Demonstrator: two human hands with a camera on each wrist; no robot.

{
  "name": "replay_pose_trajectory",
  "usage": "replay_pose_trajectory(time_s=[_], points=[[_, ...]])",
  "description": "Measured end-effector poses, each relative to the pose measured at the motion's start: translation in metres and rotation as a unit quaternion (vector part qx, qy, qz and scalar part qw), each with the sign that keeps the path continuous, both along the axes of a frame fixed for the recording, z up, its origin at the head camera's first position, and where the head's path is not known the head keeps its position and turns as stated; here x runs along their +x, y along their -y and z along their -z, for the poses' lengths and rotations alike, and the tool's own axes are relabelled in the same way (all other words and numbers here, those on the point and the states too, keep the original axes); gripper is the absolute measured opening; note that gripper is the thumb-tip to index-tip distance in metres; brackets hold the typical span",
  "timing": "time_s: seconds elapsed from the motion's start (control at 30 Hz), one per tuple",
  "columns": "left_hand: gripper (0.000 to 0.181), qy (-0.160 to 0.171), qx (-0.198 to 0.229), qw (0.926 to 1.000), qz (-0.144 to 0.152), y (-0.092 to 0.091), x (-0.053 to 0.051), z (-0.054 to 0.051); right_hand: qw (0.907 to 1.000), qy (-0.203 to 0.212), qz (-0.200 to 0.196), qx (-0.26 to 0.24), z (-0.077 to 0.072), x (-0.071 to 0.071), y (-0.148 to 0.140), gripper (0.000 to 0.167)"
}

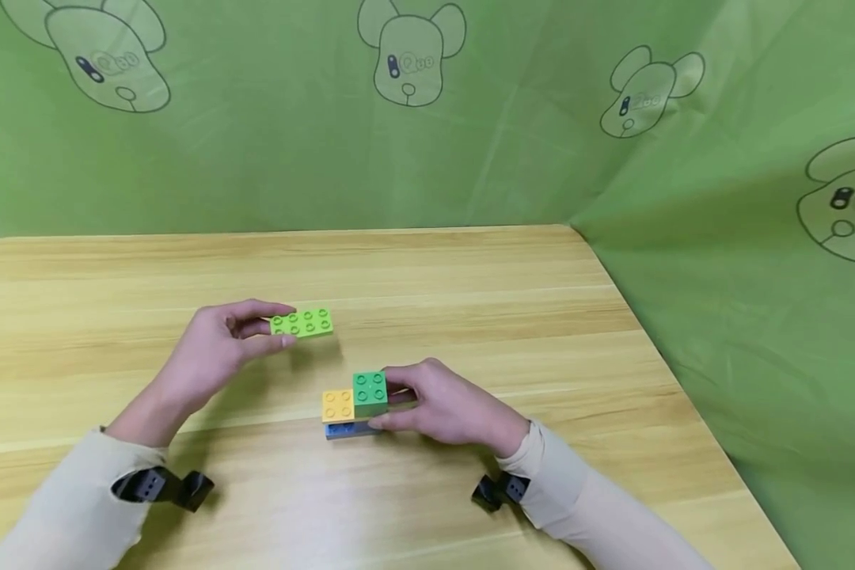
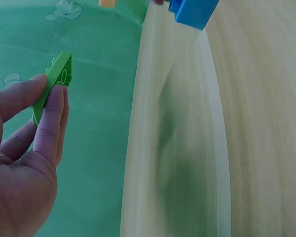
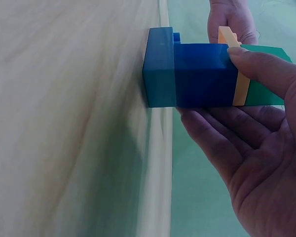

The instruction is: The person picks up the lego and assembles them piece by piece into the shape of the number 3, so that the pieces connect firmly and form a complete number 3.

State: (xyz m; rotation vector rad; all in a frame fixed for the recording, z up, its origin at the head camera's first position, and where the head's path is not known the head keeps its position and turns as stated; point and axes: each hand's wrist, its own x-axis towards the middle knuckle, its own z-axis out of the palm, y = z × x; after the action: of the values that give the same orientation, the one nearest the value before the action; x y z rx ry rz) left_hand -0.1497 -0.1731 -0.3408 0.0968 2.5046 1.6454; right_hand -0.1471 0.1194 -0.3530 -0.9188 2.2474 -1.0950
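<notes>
My left hand (image 1: 217, 344) pinches a flat lime-green toy brick (image 1: 313, 323) by its left end, studs up. In the left wrist view, the thumb and fingers hold that brick (image 2: 52, 81) above the table. My right hand (image 1: 449, 404) grips a brick stack from its right side. A green brick (image 1: 369, 392) sits on top at the right end of a flat yellow-orange brick (image 1: 338, 405), with blue bricks (image 1: 345, 431) below. The right wrist view shows a dark blue brick (image 3: 207, 74) between the orange layer and a lighter blue base (image 3: 159, 69). Whether the base touches the table is unclear.
The wooden table (image 1: 470, 301) lies under both hands. Green cloth (image 1: 278, 158) with printed animal heads hangs behind it and along the right side. Each wrist carries a small black camera, the left one (image 1: 160, 484) and the right one (image 1: 500, 491).
</notes>
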Motion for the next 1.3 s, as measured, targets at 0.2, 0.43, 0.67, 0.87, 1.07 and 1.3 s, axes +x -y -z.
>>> replay_pose_trajectory(time_s=[0.2,0.43,0.67,0.87,1.07,1.3], points=[[0.045,-0.005,0.008,1.0000,-0.001,-0.003,0.008,-0.005,1.0000,-0.002,-0.003,0.002,-0.001,-0.001,0.000,0.028],[0.046,-0.009,0.035,0.9993,-0.014,-0.005,0.013,-0.010,1.0000,-0.002,-0.004,0.004,0.000,-0.001,0.001,0.028],[0.047,-0.005,0.046,0.9988,-0.013,-0.005,0.018,-0.014,1.0000,0.005,0.004,0.002,0.000,-0.001,0.000,0.028],[0.048,-0.005,0.082,0.9966,-0.008,-0.012,0.025,-0.014,0.9999,0.014,0.006,-0.004,0.001,0.000,0.000,0.028],[0.048,-0.011,0.111,0.9937,0.001,-0.017,0.030,-0.017,0.9999,0.013,0.005,-0.007,0.001,0.000,-0.001,0.027],[0.044,-0.018,0.105,0.9943,0.013,-0.019,0.035,-0.030,0.9999,0.009,0.003,-0.007,0.001,0.000,-0.001,0.027]])
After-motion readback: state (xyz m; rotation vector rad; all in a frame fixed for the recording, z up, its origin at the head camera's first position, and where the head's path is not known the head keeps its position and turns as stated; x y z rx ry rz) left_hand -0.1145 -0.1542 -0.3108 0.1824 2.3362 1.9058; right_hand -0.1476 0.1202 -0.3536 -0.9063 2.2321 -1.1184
